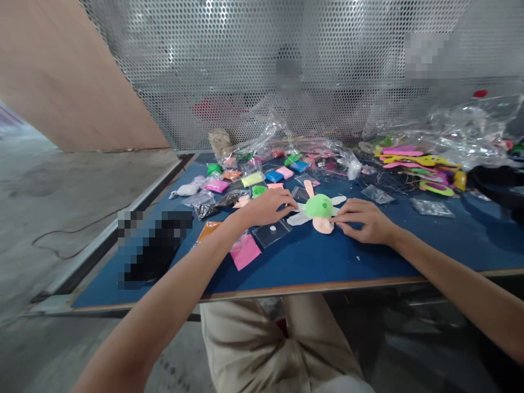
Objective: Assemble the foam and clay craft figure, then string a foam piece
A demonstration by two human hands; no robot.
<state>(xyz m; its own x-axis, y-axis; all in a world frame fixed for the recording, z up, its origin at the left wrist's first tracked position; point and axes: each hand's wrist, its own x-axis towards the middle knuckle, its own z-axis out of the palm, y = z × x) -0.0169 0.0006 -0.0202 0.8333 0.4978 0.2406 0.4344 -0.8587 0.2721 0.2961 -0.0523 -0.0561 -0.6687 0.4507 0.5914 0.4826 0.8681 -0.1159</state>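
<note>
On the blue table lies a small turtle-shaped figure [319, 206] with a bright green dome, white flippers and peach-coloured parts at front and back. A darker green spot marks the dome. My left hand [270, 206] pinches a white flipper at the figure's left side. On the opposite side, my right hand [362, 219] has its thumb and fingers closed at the edge by the right flippers. The fingertips partly hide what they grip there. Just below my left hand is a clear plastic bag [272, 233] with a small white piece on it.
Several coloured clay packets [216, 186] spread over the left and back of the table [311, 267]. A pink sheet [244, 251] lies near the front edge. Flat coloured foam shapes [426, 164] are piled at right, beside clear plastic wrapping [466, 134]. A perforated metal panel [245, 60] stands behind.
</note>
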